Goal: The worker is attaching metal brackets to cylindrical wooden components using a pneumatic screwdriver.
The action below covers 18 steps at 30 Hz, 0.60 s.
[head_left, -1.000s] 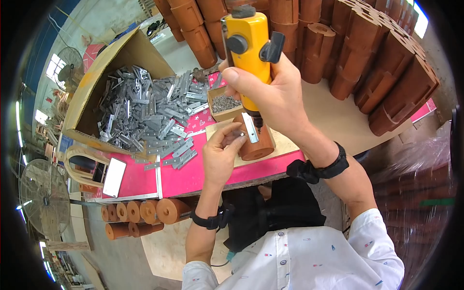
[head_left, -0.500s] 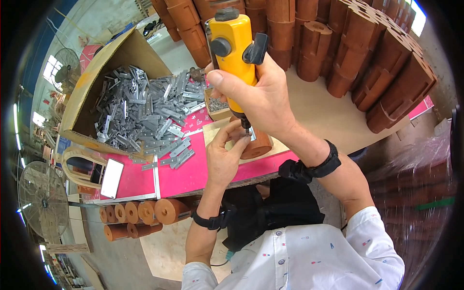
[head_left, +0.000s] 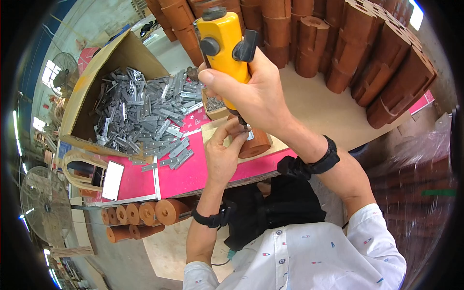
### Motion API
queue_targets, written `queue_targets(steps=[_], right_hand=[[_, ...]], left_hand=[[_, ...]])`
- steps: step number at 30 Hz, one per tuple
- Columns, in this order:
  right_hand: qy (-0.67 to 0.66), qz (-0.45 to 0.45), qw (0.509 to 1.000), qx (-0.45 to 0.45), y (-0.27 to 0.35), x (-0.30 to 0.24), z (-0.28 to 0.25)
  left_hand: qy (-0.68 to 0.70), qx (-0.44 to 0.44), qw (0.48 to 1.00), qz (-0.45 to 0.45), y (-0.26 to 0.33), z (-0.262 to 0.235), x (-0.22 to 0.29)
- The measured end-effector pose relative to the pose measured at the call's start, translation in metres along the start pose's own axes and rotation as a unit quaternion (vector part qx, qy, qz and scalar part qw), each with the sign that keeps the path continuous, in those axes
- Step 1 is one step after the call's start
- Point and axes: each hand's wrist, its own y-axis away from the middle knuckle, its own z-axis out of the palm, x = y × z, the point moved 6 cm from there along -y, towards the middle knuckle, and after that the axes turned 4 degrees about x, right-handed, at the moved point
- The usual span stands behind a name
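My right hand (head_left: 258,92) is wrapped around a yellow electric screwdriver (head_left: 223,46) with black fittings, its bit pointing down. Below it, the thumb and fingers of my left hand (head_left: 222,154) pinch together right at the bit's tip; whatever they hold is hidden. Under the tip a reddish-brown wooden cylinder (head_left: 255,145) lies on its side on a pale board (head_left: 275,146). A small piece of a metal plate (head_left: 251,136) shows on the cylinder beside my left fingertips.
A tipped cardboard box (head_left: 79,108) spills grey metal plates (head_left: 145,106) across the pink tabletop (head_left: 186,176). Beyond my left hand sits a small box of screws (head_left: 214,106). A phone (head_left: 112,180) lies at left. Brown cylinders (head_left: 309,48) stand stacked behind; others (head_left: 169,211) lie below the table edge.
The screwdriver and my right hand have shifted slightly left, and the tool leans a little more. My left hand keeps its pinch at the bit, nearly in place.
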Motion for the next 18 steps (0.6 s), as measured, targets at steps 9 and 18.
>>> queue_targets(steps=[9, 18], right_hand=[[0.025, -0.052, 0.998, 0.011, -0.001, 0.014, 0.001], [0.051, -0.061, 0.997, 0.012, -0.001, 0.021, -0.001]], left_hand=[[-0.088, -0.014, 0.994, 0.058, -0.010, 0.001, 0.000], [-0.100, -0.002, 0.994, 0.050, -0.012, 0.000, -0.006]])
